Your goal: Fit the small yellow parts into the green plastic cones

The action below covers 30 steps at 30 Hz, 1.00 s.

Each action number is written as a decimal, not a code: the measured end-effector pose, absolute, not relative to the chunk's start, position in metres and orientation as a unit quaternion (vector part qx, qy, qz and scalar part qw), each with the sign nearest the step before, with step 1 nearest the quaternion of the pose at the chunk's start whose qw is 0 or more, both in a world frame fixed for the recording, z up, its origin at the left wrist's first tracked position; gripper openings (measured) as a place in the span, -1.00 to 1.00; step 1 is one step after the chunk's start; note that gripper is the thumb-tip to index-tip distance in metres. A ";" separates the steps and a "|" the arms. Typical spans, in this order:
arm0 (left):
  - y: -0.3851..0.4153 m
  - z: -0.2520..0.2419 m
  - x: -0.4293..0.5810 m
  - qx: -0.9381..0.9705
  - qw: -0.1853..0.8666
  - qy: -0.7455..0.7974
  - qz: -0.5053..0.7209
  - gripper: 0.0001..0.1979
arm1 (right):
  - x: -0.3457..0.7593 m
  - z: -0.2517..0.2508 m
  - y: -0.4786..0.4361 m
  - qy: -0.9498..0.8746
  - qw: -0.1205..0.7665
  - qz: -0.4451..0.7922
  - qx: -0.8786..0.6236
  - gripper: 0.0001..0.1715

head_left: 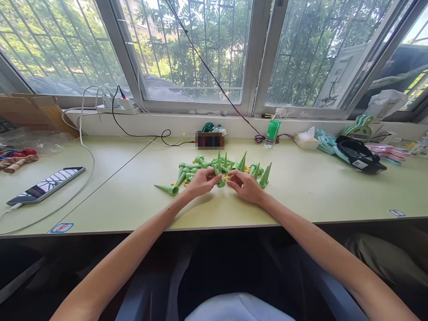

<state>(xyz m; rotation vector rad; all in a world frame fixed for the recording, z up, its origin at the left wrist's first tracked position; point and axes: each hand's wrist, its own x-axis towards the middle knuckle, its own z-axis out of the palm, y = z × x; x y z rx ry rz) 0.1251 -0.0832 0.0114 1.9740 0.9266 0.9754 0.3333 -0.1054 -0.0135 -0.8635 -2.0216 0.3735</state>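
A pile of green plastic cone spikes (230, 166) with small yellow parts among them lies on the pale green table (301, 196) in front of me. My left hand (199, 182) and my right hand (246, 186) meet at the near edge of the pile. Both have their fingers curled together around a green cone piece (220, 182) held between them. One cone (167, 189) lies apart to the left of my left hand.
A phone (47, 184) on a white cable lies at the left. A green-labelled bottle (273, 129), a tissue box (306, 140), a black headset (359, 156) and teal clips stand along the windowsill side. A power strip (117, 104) with cables sits on the sill.
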 end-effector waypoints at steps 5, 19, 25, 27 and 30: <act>-0.080 0.009 0.124 0.768 0.357 0.365 0.386 -0.62 | 0.334 -0.015 -0.104 -0.824 0.428 0.162 -0.335 -0.69; -0.083 0.010 0.125 0.769 0.372 0.369 0.367 -0.62 | 0.334 -0.017 -0.102 -0.831 0.439 0.124 -0.318 -0.80; -0.085 0.012 0.126 0.784 0.355 0.355 0.365 -0.62 | 0.334 -0.017 -0.103 -0.836 0.425 0.123 -0.324 -0.79; -0.085 0.012 0.126 0.787 0.351 0.352 0.365 -0.62 | 0.334 -0.017 -0.103 -0.837 0.425 0.122 -0.323 -0.79; -0.086 0.012 0.126 0.794 0.346 0.344 0.363 -0.62 | 0.334 -0.017 -0.103 -0.837 0.426 0.120 -0.321 -0.80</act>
